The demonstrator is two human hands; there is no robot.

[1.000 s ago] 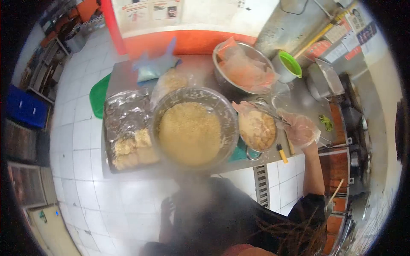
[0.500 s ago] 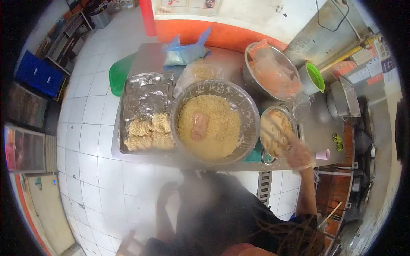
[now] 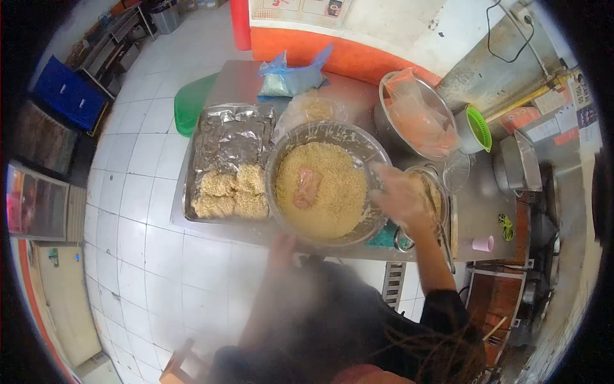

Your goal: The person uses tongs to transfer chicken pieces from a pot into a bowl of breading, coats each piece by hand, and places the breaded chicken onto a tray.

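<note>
A large metal basin [image 3: 381, 150] holds pale yellow crumbs [image 3: 339, 185], and a pink piece of raw meat [image 3: 307, 187] lies on top of them. My right hand [image 3: 401, 192], in a clear plastic glove, is over the basin's right rim, blurred, its fingers apart with nothing visible in them. Behind it stands a metal pot [image 3: 446, 192] with pale contents, partly covered by my arm. My left hand [image 3: 281, 248] is low at the table edge below the basin, hazy, its fingers hard to make out. Left of the basin, a metal tray [image 3: 233, 131] holds several crumb-coated pieces [image 3: 231, 192].
At the back are a blue plastic bag [image 3: 293, 80], a clear bag [image 3: 313, 109] and a large bowl [image 3: 382, 118] with orange-tinted plastic bags. A green strainer [image 3: 478, 128] and a pink cup [image 3: 483, 244] stand to the right. A stool [image 3: 182, 361] is at lower left.
My right hand has moved left from the pot to the basin's right rim. My left hand has come up to the table edge. The meat stays on the crumbs.
</note>
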